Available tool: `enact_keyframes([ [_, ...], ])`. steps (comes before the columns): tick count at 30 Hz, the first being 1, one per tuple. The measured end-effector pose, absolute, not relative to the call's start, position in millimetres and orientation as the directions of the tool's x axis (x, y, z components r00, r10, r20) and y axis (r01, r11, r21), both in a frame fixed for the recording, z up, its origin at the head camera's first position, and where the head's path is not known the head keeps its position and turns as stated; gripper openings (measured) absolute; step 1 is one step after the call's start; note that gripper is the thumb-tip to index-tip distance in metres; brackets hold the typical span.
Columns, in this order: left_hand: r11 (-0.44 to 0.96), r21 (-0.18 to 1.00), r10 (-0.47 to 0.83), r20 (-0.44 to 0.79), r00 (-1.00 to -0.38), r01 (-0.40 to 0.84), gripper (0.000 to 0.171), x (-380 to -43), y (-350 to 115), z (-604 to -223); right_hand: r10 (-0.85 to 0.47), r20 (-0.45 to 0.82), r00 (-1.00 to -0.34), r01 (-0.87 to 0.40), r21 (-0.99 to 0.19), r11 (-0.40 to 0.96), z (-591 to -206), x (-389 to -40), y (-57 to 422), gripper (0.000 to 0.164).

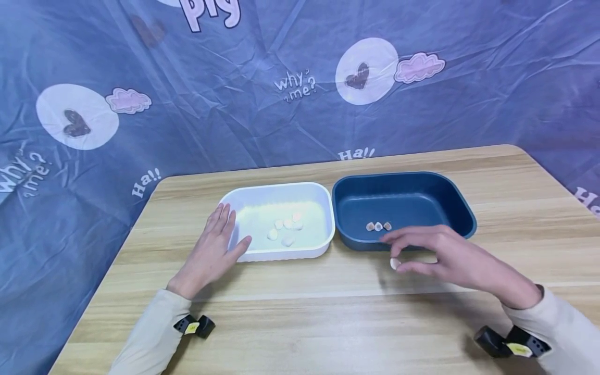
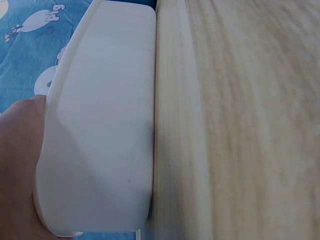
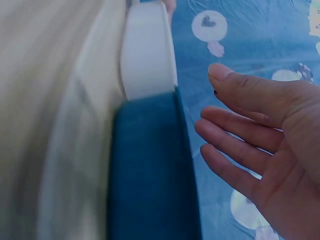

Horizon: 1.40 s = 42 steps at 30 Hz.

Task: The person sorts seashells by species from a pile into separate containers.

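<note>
My right hand (image 1: 445, 255) pinches a small whitish shell (image 1: 395, 263) between thumb and forefinger, in front of the blue bin (image 1: 352, 241). In the right wrist view its other fingers (image 3: 235, 145) hang loosely bent, and the shell is hidden there. Three small brownish and white shells (image 1: 378, 226) lie in a row inside the blue bin. At the left end of the white bin (image 1: 281, 254), my left hand (image 1: 213, 250) rests on the rim with fingers extended, holding nothing. Several pale shells (image 1: 288, 241) are scattered on the white bin's floor.
The two bins stand side by side on a light wooden table (image 1: 290, 328), toward its far edge. Behind the table hangs a blue printed cloth (image 1: 253, 120). A small black camera (image 1: 497, 341) is strapped at the right wrist, another (image 1: 201, 325) at the left.
</note>
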<state>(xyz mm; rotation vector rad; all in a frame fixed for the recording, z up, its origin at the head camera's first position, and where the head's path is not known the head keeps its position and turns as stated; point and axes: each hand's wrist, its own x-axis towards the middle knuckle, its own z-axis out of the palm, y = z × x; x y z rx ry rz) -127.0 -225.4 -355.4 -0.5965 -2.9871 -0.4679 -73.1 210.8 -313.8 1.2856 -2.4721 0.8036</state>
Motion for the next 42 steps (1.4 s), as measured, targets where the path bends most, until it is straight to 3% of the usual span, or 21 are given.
enact_keyframes([
  [11, 0.878, 0.285, 0.366, 0.119, -0.923, 0.385, 0.081, -127, -227, -356, -0.627, 0.377, -0.682, -0.732, -0.342, 0.590, -303, -96, 230, 0.035],
  [29, 0.878, 0.283, 0.370, 0.109, -0.922, 0.386, 0.081, -130, -226, -354, -0.595, 0.325, -0.735, -0.677, -0.289, 0.677, -321, -138, 239, 0.023],
  [42, 0.879, 0.290, 0.364, 0.107, -0.925, 0.379, 0.081, -129, -226, -356, -0.640, 0.183, -0.746, -0.663, -0.286, 0.692, -337, -169, 237, 0.016],
])
